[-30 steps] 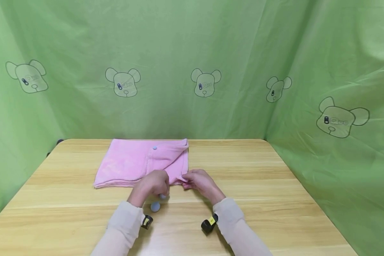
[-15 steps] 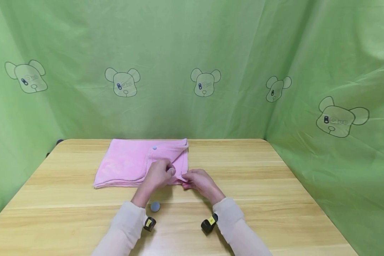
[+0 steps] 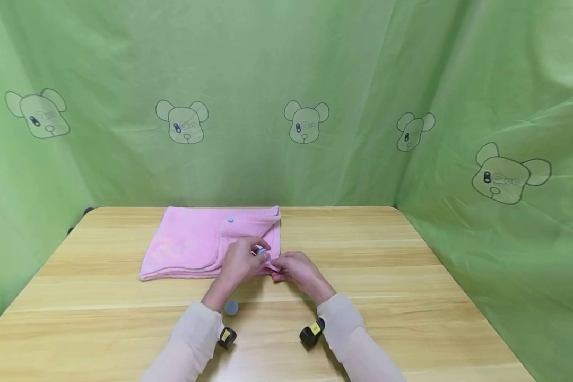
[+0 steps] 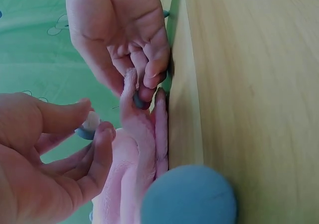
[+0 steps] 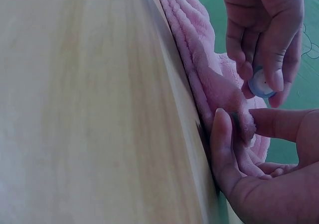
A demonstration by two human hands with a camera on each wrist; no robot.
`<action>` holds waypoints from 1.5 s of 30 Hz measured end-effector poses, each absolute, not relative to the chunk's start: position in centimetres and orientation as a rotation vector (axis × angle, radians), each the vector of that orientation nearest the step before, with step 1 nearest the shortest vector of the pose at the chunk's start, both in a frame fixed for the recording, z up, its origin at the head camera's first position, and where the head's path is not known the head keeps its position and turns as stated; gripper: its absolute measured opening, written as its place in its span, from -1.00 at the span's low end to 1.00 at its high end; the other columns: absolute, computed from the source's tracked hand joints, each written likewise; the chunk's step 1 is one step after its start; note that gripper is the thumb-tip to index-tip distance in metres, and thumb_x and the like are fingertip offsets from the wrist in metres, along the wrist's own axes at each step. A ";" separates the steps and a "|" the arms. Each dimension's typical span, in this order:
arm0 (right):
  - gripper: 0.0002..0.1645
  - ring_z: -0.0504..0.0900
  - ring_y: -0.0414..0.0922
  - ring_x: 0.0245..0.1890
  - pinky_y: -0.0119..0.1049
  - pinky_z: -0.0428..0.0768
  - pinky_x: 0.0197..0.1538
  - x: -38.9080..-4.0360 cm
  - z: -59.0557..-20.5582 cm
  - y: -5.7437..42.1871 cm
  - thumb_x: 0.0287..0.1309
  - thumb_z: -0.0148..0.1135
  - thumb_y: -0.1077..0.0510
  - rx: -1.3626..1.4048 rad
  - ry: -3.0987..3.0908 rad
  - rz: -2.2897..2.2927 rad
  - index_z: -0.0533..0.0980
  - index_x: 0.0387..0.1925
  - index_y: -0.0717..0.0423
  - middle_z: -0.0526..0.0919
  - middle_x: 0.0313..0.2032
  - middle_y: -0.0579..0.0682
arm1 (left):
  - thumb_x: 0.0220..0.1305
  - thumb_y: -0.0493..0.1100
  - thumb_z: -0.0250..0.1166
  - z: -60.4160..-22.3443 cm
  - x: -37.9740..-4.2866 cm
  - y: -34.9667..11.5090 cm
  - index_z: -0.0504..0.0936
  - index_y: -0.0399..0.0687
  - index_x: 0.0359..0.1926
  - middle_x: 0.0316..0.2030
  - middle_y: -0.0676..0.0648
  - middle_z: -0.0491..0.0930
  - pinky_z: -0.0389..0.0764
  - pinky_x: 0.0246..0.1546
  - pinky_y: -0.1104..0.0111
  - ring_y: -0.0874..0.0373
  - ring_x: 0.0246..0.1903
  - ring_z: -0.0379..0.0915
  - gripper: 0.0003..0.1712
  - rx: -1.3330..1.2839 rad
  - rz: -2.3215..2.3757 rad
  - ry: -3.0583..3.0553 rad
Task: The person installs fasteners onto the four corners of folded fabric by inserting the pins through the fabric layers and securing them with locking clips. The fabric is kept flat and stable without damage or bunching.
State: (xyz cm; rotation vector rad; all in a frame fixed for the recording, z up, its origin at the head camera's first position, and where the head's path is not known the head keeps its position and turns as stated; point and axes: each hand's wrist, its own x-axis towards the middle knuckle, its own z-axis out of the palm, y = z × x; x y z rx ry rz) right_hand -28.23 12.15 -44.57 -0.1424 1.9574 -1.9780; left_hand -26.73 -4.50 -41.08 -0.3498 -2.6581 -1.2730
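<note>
A folded pink plush cloth (image 3: 186, 239) lies at the far side of the table. My left hand (image 3: 241, 260) is over its right part and pinches a small round blue cap (image 4: 87, 127) between thumb and fingers. The cap's white inner face shows a small hole in the right wrist view. My right hand (image 3: 300, 270) pinches the cloth's near right corner, with a dark blue piece (image 4: 140, 101) partly hidden between fingers and fabric. A thin pin-like line pokes out of the cloth towards the cap; the two look apart.
Another blue round piece (image 3: 231, 307) rests on the wooden table (image 3: 363, 254), close by my left wrist. A blue button-like piece (image 3: 230, 219) sits on the cloth's upper part. Green curtains (image 3: 248, 69) enclose the table's back and sides.
My left hand has lifted the cap from the table in front of the cloth and brought it up and right, close to the pinched corner. My right hand has kept its hold.
</note>
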 end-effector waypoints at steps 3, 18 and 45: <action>-0.83 0.58 -0.12 -0.45 -0.30 0.68 -0.27 -28.2 -44.5 12.1 0.26 0.07 0.38 -0.146 1.967 -1.973 0.48 -0.24 0.52 0.58 -0.45 0.12 | 0.28 -0.30 0.25 -41.2 -26.9 -4.4 0.71 -0.09 -0.21 -0.42 -0.04 0.66 0.57 -0.40 0.22 0.15 -0.47 0.53 -0.87 -0.337 -1.293 -2.630; -0.83 0.58 -0.13 -0.48 -0.32 0.67 -0.31 -28.4 -44.4 12.0 0.25 0.09 0.39 -0.117 1.975 -1.973 0.49 -0.22 0.52 0.58 -0.45 0.14 | 0.27 -0.37 0.22 -41.5 -27.2 -4.1 0.72 -0.08 -0.15 -0.40 -0.07 0.69 0.58 -0.50 0.30 0.24 -0.55 0.52 -0.78 -0.363 -1.322 -2.606; -0.76 0.59 -0.15 -0.49 -0.36 0.66 -0.35 -28.3 -44.8 12.1 0.24 0.11 0.39 -0.132 2.000 -1.965 0.49 -0.16 0.57 0.61 -0.40 0.16 | 0.21 -0.33 0.32 -41.7 -26.6 -3.8 0.74 -0.05 -0.13 -0.30 -0.08 0.70 0.61 -0.41 0.28 0.24 -0.48 0.56 -0.78 -0.383 -1.287 -2.625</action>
